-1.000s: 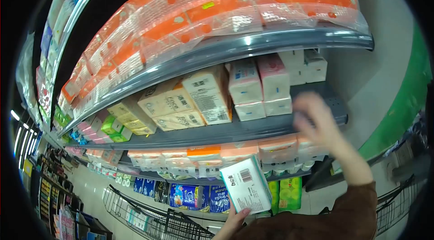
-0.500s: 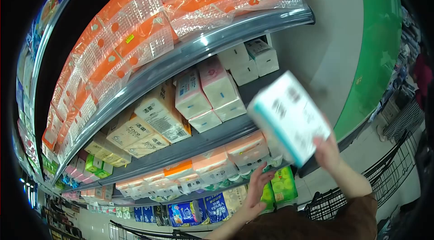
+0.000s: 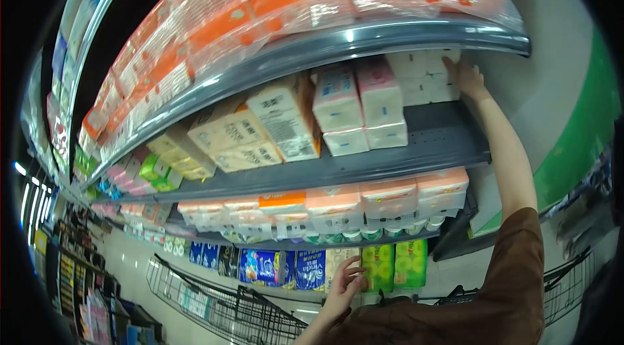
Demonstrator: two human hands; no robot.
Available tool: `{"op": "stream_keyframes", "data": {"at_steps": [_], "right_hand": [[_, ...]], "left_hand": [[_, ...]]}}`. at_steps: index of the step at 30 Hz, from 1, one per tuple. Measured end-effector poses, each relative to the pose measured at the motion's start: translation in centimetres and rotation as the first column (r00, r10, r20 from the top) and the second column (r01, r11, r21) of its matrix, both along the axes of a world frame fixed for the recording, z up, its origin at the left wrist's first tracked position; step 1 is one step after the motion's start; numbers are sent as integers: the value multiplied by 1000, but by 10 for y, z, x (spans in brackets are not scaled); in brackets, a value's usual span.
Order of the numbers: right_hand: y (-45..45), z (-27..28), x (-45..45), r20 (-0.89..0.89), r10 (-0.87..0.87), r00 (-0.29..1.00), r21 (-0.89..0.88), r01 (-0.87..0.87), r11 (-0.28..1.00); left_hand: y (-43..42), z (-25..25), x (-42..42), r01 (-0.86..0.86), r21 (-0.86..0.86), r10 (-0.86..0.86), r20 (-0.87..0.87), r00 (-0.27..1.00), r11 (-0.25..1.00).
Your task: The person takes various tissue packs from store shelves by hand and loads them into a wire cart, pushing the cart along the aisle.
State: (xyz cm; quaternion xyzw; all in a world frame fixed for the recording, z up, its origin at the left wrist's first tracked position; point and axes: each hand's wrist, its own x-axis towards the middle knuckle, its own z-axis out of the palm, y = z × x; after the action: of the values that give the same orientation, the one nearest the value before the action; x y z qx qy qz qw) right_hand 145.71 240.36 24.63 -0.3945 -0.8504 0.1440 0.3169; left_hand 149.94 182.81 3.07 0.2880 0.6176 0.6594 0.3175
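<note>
My right hand (image 3: 467,78) reaches into the right end of the middle shelf. It is at the front of a white tissue pack (image 3: 444,64), thumb on the face and curled fingers at the right side. That pack sits at the top right of a stack of white tissue packs (image 3: 413,89). Low in front of me is my left hand (image 3: 346,285), fingers apart and holding nothing. Behind it, without clear contact, are green tissue packages (image 3: 378,267) near the floor.
Pink-and-white tissue packs (image 3: 382,101) and beige tissue packs (image 3: 281,117) line the middle shelf (image 3: 364,164). The upper shelf edge (image 3: 364,38) overhangs my right hand. Orange packages (image 3: 292,0) fill the shelf above. A black wire cart (image 3: 227,309) stands below left.
The white tissue pack with the teal edge has gone from the air beside the shelf onto the stack, carried by my right hand. My left hand has dropped slightly and shifted left.
</note>
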Motion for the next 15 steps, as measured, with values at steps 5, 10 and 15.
{"op": "stream_keyframes", "data": {"at_steps": [5, 10, 15], "right_hand": [[77, -39, 7, -317, 272, 908, 356, -152, 922], [-173, 12, 49, -524, 289, 801, 346, -109, 932], [-325, -68, 76, -305, 784, 540, 158, -783, 601]], "left_hand": [[-59, -34, 6, -232, -30, 232, 28, 972, 972], [-95, -55, 38, -360, -23, 360, 113, 926, 933], [-136, -62, 67, -310, 2, 308, -136, 942, 951]]}}
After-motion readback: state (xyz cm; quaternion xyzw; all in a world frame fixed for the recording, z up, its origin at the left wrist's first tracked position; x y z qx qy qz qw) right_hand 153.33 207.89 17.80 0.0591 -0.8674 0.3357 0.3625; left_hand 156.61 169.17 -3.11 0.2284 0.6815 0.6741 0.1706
